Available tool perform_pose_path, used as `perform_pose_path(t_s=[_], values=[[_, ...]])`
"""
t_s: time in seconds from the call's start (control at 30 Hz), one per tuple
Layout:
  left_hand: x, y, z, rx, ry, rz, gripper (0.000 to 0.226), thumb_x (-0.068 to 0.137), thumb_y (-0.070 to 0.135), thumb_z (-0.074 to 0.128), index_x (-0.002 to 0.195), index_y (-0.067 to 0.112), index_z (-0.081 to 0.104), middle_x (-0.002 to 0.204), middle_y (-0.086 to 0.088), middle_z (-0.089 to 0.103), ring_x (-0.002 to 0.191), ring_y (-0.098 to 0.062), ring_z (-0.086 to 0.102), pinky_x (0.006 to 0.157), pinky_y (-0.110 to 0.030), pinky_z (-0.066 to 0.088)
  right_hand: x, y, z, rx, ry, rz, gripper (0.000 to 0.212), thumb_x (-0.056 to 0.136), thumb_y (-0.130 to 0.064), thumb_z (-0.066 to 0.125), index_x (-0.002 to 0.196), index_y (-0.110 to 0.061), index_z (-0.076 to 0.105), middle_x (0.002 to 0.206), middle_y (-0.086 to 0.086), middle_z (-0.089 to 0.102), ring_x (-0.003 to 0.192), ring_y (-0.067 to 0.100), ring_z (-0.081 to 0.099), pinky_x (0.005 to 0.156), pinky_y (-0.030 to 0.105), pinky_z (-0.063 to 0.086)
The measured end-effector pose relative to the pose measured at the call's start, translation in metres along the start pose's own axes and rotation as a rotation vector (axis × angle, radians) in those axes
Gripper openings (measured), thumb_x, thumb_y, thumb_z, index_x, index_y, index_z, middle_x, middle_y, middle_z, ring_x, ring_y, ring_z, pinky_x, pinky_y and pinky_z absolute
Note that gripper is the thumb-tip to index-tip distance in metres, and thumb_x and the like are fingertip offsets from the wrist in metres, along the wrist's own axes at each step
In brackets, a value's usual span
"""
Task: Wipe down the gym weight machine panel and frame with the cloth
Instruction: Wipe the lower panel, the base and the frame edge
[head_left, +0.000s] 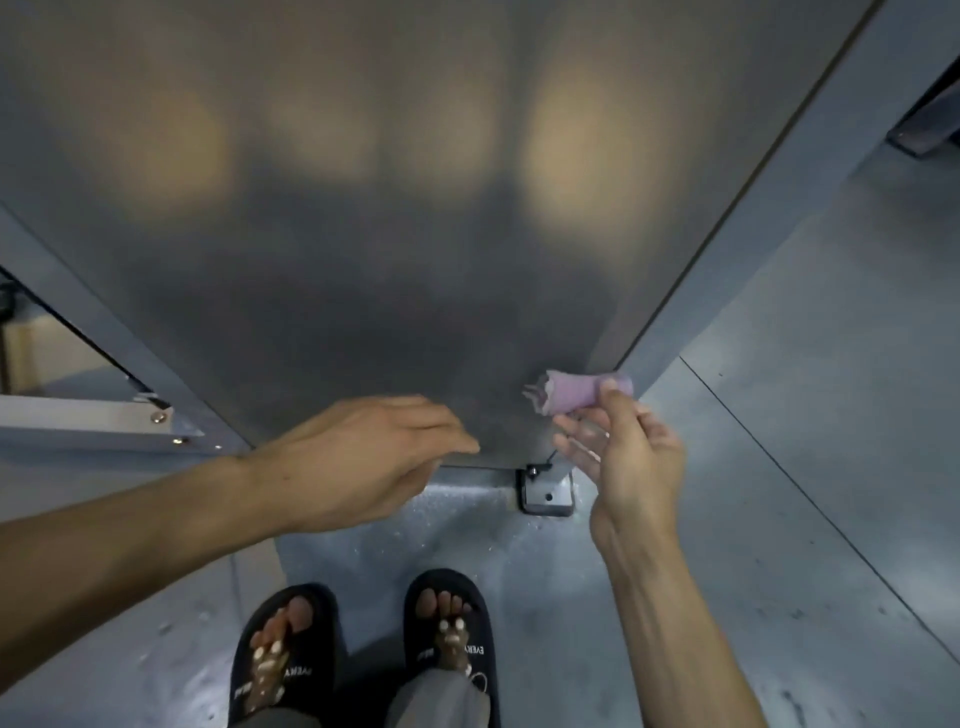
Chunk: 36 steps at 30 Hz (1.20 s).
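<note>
The right hand (631, 457) pinches a rolled purple cloth (576, 397) between thumb and fingertips, the roll lying crosswise above the fingers with its frayed end pointing toward the left hand. The cloth sits against the lower right corner of the machine's grey panel (337, 234), right where the panel meets the blue-grey frame upright (753, 249) that slants up and away from the grip. Below the grip, the panel's bottom edge ends just above a bolted foot plate (548, 493) on the floor.

The left hand (374, 457) is across from the cloth, fingers straight and together, palm down, holding nothing; its fingertips lie over the panel's bottom edge, though whether they touch it cannot be told. A gap of bare panel separates the two hands.

Above the grip the panel runs broad and unobstructed, with blurred warm reflections. To the outer side of the right hand, painted floor (805, 467) lies open. Beyond the left hand, the other frame upright (104, 332) and a pale crossbar (78, 421) with bolts close that side. Beneath both hands stand feet in black slides (447, 639).
</note>
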<state>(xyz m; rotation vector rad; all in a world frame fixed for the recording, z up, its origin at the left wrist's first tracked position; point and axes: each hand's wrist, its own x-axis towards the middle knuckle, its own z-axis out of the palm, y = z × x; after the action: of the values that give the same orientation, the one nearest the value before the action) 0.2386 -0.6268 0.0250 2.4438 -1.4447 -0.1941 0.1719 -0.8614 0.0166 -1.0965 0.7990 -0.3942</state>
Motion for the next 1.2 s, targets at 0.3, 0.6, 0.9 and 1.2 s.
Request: perform_pose_path(t_s=[0.3, 0.6, 0.9, 1.2], values=[[0.019, -0.022, 0.046, -0.086, 0.071, 0.043, 0.037, 0.093, 0.011, 0.063, 0.127, 0.023, 0.065, 0.124, 0.012, 0.064, 0.109, -0.01, 0.062, 0.086, -0.03, 0.058, 0.032, 0.038, 0.025, -0.016, 0.14, -0.291, 0.018, 0.097, -0.012, 0.069, 0.088, -0.011, 0.053, 0.067, 0.009, 0.067, 0.056, 0.022, 0.069, 0.061, 0.04, 0.063], [0.013, -0.018, 0.088, -0.311, 0.11, -0.191, 0.031, 0.1, 0.028, 0.048, 0.126, 0.037, 0.065, 0.122, 0.029, 0.06, 0.111, 0.009, 0.057, 0.098, -0.015, 0.045, 0.061, 0.119, 0.011, -0.104, 0.253, -0.192, 0.016, 0.099, -0.009, 0.064, 0.088, -0.008, 0.052, 0.081, 0.015, 0.058, 0.058, 0.019, 0.062, 0.056, 0.033, 0.06], [0.021, -0.012, 0.094, -0.425, 0.127, -0.301, 0.03, 0.101, 0.022, 0.057, 0.125, 0.038, 0.066, 0.12, 0.032, 0.06, 0.112, 0.012, 0.056, 0.098, -0.015, 0.044, 0.05, 0.069, 0.016, 0.02, 0.188, -0.367, 0.022, 0.096, -0.008, 0.067, 0.085, -0.012, 0.048, 0.075, 0.021, 0.05, 0.049, 0.019, 0.057, 0.062, 0.039, 0.06], [0.021, -0.01, 0.097, -0.46, 0.106, -0.36, 0.031, 0.1, 0.023, 0.059, 0.125, 0.04, 0.066, 0.119, 0.032, 0.061, 0.112, 0.013, 0.056, 0.096, -0.011, 0.043, 0.072, 0.153, 0.007, -0.125, 0.292, -0.088, 0.015, 0.091, -0.017, 0.068, 0.091, -0.009, 0.055, 0.089, 0.012, 0.065, 0.08, 0.021, 0.065, 0.078, 0.058, 0.062]])
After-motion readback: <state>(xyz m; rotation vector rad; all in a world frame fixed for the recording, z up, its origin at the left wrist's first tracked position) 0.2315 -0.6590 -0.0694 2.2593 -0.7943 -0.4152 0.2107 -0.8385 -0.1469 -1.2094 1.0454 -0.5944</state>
